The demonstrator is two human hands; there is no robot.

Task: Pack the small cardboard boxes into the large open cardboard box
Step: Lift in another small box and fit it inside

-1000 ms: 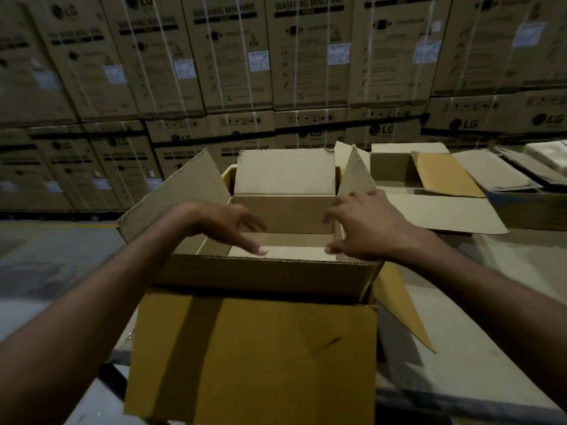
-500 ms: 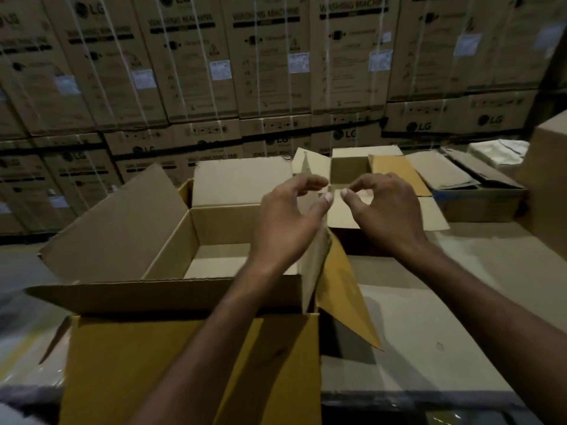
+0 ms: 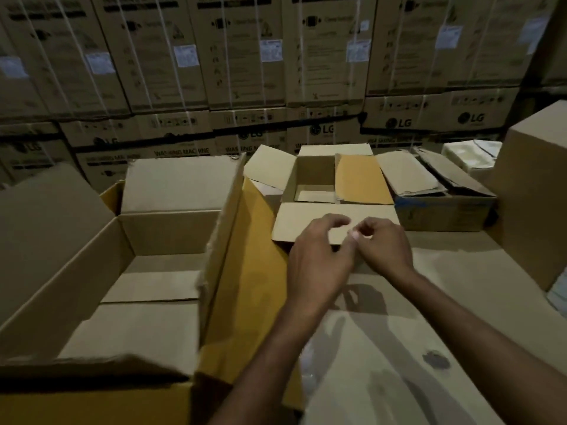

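Observation:
The large open cardboard box (image 3: 70, 271) fills the left, flaps up, its tall right flap (image 3: 224, 228) standing on edge. Flat cardboard panels (image 3: 147, 286) lie on its floor; I cannot tell whether they are small boxes. To its right a smaller open box (image 3: 306, 179) sits on the table with its near flap (image 3: 294, 222) folded toward me. My left hand (image 3: 319, 256) hovers over that flap's front edge, fingers arched and holding nothing. My right hand (image 3: 385, 245) is just beside it, fingers curled inward with nothing visible in them; the fingertips nearly meet.
A cardboard-covered table (image 3: 445, 302) spreads under my arms. A worn blue-edged box (image 3: 445, 207) and a tall closed box (image 3: 534, 204) stand at the right. A wall of stacked washing machine cartons (image 3: 245, 72) closes off the back.
Both hands have moved right and down, away from the large box's right flap, and now hover over the smaller box's near flap. The view has swung right.

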